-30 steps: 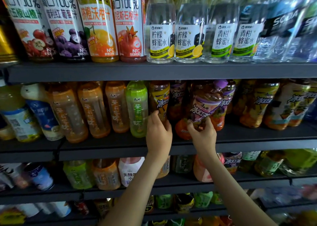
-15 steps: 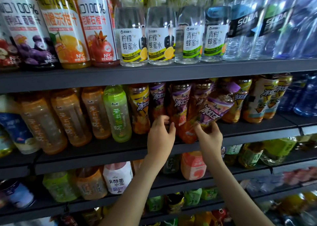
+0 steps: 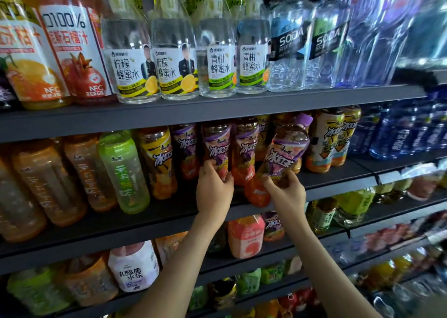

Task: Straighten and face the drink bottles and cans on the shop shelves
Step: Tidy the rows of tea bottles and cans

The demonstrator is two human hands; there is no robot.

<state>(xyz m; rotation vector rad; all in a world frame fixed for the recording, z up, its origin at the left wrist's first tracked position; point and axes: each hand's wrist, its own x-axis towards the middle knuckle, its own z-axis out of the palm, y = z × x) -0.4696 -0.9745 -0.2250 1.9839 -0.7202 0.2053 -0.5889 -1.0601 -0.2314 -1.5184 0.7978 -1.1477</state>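
Mid-frame, I judge my left hand (image 3: pixel 214 189) grips the upright bottle (image 3: pixel 216 146) as brace; right hand (image 3: pixel 287 193) clasps the tilted bottle (image 3: pixel 284 155) to right it.

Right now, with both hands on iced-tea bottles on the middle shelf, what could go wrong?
1. The tilted bottle in the right hand leans right with its base at the shelf edge; if the grip slips, it may drop off the front.
2. Its cap is close to the yellow-label bottles; righting it carelessly may knock them.
3. The left hand grips an upright bottle in a tight row; turning it may skew its neighbours.
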